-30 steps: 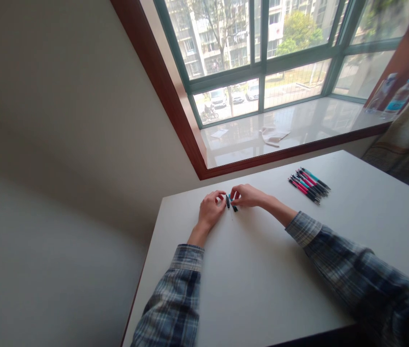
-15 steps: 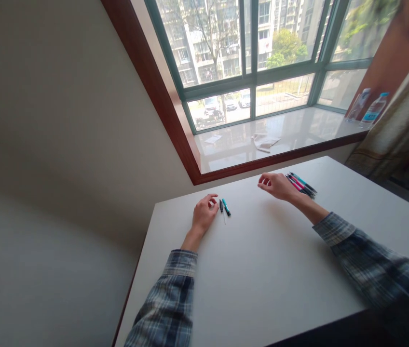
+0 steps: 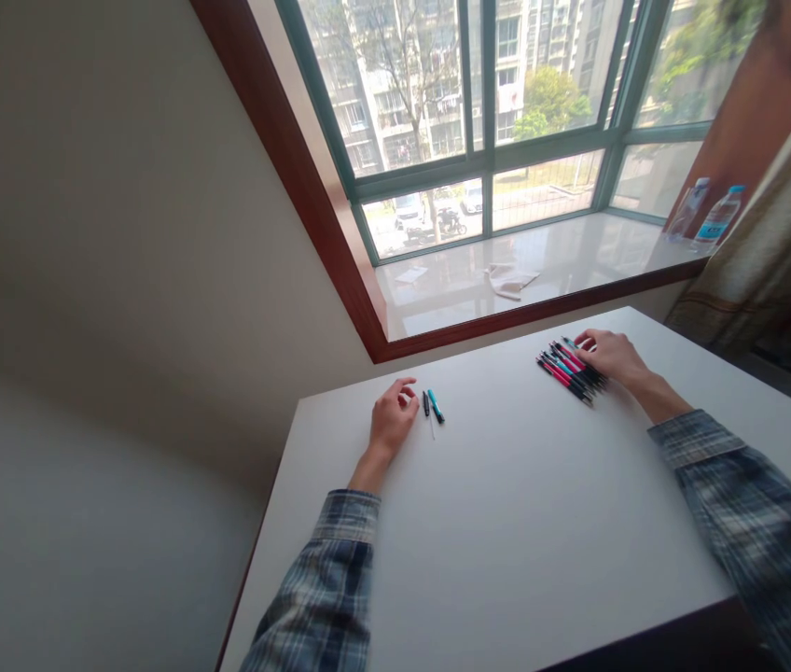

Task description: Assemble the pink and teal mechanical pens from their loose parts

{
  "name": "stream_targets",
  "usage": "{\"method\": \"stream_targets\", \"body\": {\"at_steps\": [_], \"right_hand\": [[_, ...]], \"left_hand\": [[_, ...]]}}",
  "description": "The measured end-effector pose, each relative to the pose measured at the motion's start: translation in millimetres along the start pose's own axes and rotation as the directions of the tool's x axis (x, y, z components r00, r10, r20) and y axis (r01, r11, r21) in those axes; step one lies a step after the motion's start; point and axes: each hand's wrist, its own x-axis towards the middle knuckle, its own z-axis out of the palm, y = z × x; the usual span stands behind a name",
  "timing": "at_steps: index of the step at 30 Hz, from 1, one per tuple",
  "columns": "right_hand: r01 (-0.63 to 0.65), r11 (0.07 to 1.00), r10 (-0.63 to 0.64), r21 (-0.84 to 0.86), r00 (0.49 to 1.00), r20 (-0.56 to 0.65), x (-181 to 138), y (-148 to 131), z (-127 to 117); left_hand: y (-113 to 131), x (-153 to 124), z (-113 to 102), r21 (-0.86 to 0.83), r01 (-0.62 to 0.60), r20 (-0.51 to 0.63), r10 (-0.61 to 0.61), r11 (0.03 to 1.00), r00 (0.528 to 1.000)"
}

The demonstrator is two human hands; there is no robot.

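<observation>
My left hand (image 3: pixel 394 417) rests on the white table (image 3: pixel 507 523) with its fingers loosely curved and apart, holding nothing. Just to its right lie a short black pen part (image 3: pixel 425 403), a teal and black pen barrel (image 3: pixel 436 407) and a thin whitish refill (image 3: pixel 432 428). Over at the far right, my right hand (image 3: pixel 612 357) is at the right side of a row of pens (image 3: pixel 566 375) in red, black and teal. Its bent fingers reach over the top ends of the rightmost pens; whether they touch one is unclear.
Behind the table is a window ledge (image 3: pixel 451 303) with a crumpled pale sheet (image 3: pixel 509 281) and a small paper (image 3: pixel 411 274). Two plastic bottles, one with a blue cap (image 3: pixel 719 219), stand at its right end beside a curtain (image 3: pixel 780 201). A wall (image 3: pixel 122 327) rises on the left.
My right hand has moved right, from the left side of the pens to their right side, uncovering more of the row. The left hand and the pen parts beside it stay put.
</observation>
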Motion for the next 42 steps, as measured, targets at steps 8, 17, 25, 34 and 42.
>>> {"method": "stream_targets", "body": {"at_steps": [8, 17, 25, 34, 42], "right_hand": [[0.065, 0.990, -0.026, 0.128, 0.959, -0.282, -13.4, -38.8, -22.7], [0.607, 0.770, -0.631, 0.198, 0.771, 0.090, -65.0, -168.2, 26.6], [0.716, 0.679, -0.727, 0.163, 0.625, 0.285, -82.6, -201.2, 61.4], [0.722, 0.665, -0.735, 0.193, 0.585, 0.343, -92.8, -204.8, 56.6], [0.702, 0.686, -0.716, 0.189, 0.606, 0.348, -91.9, -205.2, 56.4]], "left_hand": [[3.0, -10.5, -6.3, -0.004, -0.034, 0.031, 0.034, 0.999, 0.999], [5.8, -19.9, -15.8, -0.010, -0.177, 0.177, 0.176, 0.984, 0.968], [5.5, -21.2, -12.4, 0.034, -0.174, 0.177, 0.165, 0.984, 0.970], [8.1, -23.0, -12.5, 0.078, -0.167, 0.191, 0.149, 0.983, 0.970], [8.9, -22.1, -13.5, 0.059, -0.151, 0.170, 0.140, 0.987, 0.975]]}}
